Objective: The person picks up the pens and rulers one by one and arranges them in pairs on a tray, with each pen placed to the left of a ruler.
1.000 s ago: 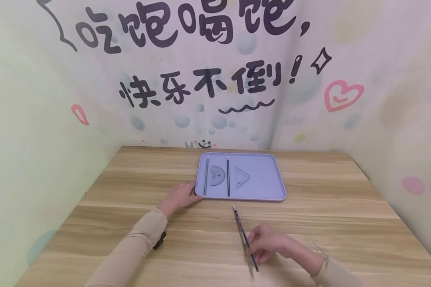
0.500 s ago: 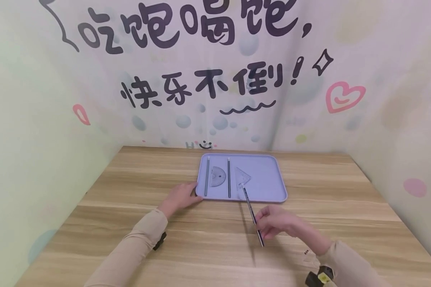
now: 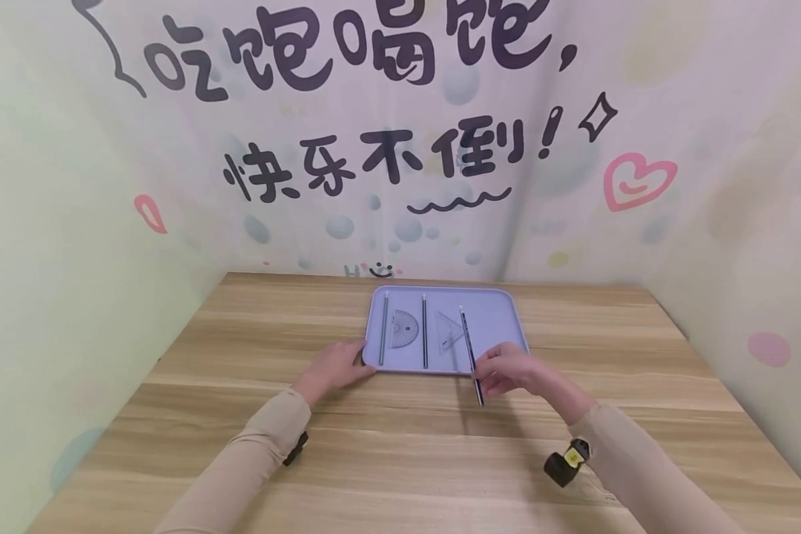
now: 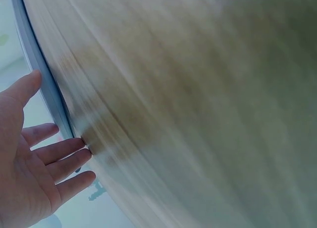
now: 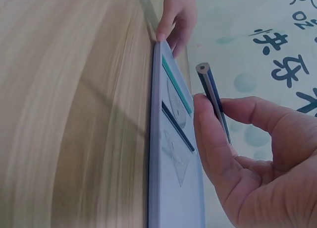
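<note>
My right hand (image 3: 507, 368) pinches a dark striped pencil (image 3: 468, 340) between thumb and fingers, above the front edge of a pale blue tray (image 3: 497, 315). Its white-tipped end points toward the back wall; in the right wrist view the flat end of this pencil (image 5: 203, 68) faces the camera. My left hand (image 3: 334, 366) touches the tray's front left corner, its fingers mostly straight in the left wrist view. Inside the tray lie a green pencil (image 3: 383, 330), a clear protractor (image 3: 404, 328), a black pencil (image 3: 424, 330) and a clear set square (image 3: 447, 334), partly overlapped by the held pencil.
The wooden table (image 3: 347, 475) meets a printed cloth wall (image 3: 294, 237) behind the tray. A faint clear piece (image 3: 597, 491) lies on the table, partly hidden by my right forearm. Black wrist cameras sit under both sleeves.
My right hand has carried the pencil from the table's front area forward to the tray, and it points more directly away. The left hand has stayed at the tray's corner.
</note>
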Available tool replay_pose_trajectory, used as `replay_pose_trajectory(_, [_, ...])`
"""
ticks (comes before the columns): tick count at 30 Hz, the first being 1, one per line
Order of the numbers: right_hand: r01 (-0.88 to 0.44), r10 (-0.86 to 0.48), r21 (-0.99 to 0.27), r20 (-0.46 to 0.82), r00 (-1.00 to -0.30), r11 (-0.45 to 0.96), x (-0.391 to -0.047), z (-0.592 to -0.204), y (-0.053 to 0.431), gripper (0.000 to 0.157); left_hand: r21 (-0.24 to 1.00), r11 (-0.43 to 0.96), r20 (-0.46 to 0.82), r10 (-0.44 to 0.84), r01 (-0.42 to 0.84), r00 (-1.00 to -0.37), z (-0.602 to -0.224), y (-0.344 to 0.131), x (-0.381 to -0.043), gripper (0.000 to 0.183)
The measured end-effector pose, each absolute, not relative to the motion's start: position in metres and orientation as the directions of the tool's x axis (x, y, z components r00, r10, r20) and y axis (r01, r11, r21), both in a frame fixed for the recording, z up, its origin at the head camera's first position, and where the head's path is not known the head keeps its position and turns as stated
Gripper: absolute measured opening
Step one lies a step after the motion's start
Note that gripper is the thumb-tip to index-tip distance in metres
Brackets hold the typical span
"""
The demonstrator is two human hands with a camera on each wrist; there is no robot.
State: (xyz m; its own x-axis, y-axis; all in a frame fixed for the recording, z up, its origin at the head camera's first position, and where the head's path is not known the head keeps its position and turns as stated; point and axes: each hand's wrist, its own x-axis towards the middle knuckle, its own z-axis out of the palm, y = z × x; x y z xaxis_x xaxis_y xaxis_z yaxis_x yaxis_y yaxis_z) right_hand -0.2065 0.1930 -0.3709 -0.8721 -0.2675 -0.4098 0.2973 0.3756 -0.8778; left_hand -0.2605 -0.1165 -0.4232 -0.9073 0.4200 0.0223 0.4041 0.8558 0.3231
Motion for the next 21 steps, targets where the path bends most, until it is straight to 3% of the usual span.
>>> replay_pose_trajectory(12, [0.343, -0.223, -0.862, -0.442, -0.869, 0.373, -0.231, -0.375, 0.198, 0.004, 0.320, 0.856, 0.026, 0.420, 0.406, -0.907, -0.423, -0.117, -0.260, 0.052])
replay_pose_trajectory(21, [0.344, -0.214, -0.859, -0.444, -0.870, 0.380, -0.238, -0.376, 0.200, 0.012, 0.314, 0.858, 0.021, 0.422, 0.407, -0.906, -0.423, -0.117, -0.261, 0.054])
